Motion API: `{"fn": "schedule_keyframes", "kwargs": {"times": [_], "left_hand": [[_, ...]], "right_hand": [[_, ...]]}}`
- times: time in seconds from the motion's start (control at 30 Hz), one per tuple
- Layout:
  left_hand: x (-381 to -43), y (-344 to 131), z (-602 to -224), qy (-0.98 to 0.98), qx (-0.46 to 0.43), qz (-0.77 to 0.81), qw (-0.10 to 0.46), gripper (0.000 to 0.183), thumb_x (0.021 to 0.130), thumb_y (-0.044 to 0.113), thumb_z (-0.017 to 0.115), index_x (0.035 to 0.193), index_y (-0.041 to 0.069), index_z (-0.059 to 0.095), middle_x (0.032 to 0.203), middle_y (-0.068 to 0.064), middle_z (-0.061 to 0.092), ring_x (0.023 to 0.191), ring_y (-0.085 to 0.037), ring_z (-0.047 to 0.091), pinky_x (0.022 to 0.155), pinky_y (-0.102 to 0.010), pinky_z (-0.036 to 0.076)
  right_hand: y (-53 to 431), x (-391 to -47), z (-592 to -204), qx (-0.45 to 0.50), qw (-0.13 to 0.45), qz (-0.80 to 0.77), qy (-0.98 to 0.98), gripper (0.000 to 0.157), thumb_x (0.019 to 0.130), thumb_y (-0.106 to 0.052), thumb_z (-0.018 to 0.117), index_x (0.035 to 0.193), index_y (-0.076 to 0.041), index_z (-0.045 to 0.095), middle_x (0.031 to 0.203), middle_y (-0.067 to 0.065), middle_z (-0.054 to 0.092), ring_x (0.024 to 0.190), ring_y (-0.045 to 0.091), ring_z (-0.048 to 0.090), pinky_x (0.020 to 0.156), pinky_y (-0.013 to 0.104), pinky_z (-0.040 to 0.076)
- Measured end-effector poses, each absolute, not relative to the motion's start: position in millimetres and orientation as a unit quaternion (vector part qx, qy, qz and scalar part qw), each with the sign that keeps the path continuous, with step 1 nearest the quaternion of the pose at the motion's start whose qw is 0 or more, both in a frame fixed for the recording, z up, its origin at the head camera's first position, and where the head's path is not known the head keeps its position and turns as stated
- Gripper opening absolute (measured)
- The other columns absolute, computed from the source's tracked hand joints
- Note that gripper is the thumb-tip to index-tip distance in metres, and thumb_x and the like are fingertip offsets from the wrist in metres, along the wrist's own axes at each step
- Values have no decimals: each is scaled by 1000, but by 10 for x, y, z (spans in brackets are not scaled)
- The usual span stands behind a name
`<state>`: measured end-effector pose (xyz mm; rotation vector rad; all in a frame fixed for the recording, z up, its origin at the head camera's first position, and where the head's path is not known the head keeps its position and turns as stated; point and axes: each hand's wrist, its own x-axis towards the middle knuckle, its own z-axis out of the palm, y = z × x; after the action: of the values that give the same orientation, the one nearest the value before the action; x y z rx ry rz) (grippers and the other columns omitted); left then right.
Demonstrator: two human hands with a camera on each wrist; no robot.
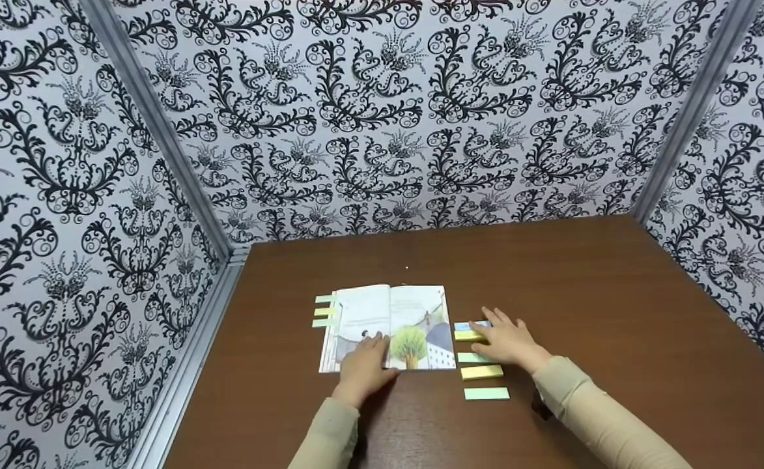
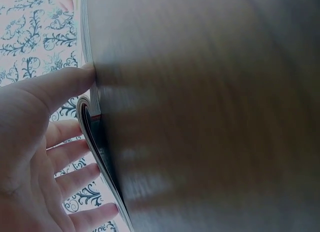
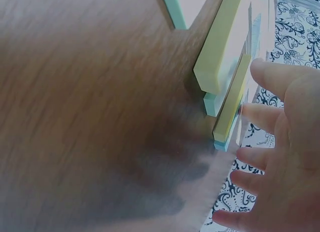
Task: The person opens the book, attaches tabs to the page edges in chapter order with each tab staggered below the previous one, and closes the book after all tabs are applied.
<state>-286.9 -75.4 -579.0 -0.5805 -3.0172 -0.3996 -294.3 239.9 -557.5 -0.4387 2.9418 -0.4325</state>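
An open picture book [image 1: 414, 299] lies on the brown table, a green tree [image 1: 409, 342] drawn on its right page. My left hand [image 1: 363, 366] rests on the lower part of the left page, fingers extended; in the left wrist view its thumb [image 2: 75, 82] touches the book's edge. Right of the book, sticky note pads lie in a column: a blue pad [image 1: 462, 326] against a yellow one [image 1: 466, 336], then a green pad [image 1: 469, 357], a yellow pad [image 1: 482, 372] and a green pad [image 1: 486, 394]. My right hand [image 1: 510, 340] reaches over the upper pads with spread fingers, its fingertips at the blue and yellow pair.
Green and yellow sticky tabs [image 1: 324, 312] stick out from the book's left edge. Patterned black-and-white walls [image 1: 382, 130] with grey metal posts [image 1: 160, 117] enclose the table [image 1: 551, 260] at the back and sides.
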Motion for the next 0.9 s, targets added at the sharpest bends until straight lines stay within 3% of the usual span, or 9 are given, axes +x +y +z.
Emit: {"fn": "schedule_keyframes", "kwargs": {"times": [0.9], "left_hand": [[-2878, -765, -5816, -972, -183, -144, 20, 69, 84, 42, 71, 140, 7, 51, 144, -12, 48, 131, -35, 44, 101, -54, 40]], "right_hand": [[2436, -3134, -5552, -129, 69, -162, 976, 52, 97, -37, 56, 142, -11, 51, 154, 26, 23, 140, 48, 18, 99, 76, 15]]}}
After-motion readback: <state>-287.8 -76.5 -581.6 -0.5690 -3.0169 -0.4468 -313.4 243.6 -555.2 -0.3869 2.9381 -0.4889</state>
